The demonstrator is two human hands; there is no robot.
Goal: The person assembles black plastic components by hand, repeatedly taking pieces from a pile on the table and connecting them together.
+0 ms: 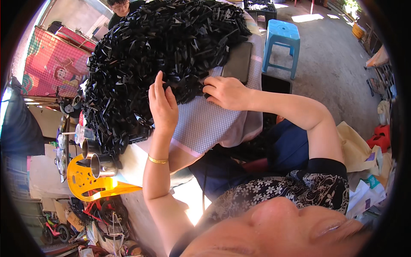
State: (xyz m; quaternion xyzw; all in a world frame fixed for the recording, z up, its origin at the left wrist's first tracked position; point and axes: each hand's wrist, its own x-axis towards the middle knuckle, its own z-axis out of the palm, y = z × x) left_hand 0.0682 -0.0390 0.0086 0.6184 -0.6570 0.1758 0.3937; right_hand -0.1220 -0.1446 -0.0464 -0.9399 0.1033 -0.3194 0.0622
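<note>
A big heap of small black plastic-looking pieces [167,43] covers most of the table, which is draped in a pale dotted cloth [205,122]. My left hand [164,105] is raised at the heap's near edge, its index finger stretched and thumb apart, with nothing visible in it. To the right, my right hand [227,92] rests low by the same edge, fingers curled together against a few pieces. Whatever lies between those fingertips is too small and hidden to make out. Just beyond that hand, a dark flat phone-like slab [238,62] lies on the cloth.
Metal cups [102,165] stand at the left by a yellow plastic chair [83,179]. A blue stool [282,45] is on the concrete floor at right. Another person [122,10] is across the table. Bags and red items [379,138] lie far right; small bikes [55,229] lower left.
</note>
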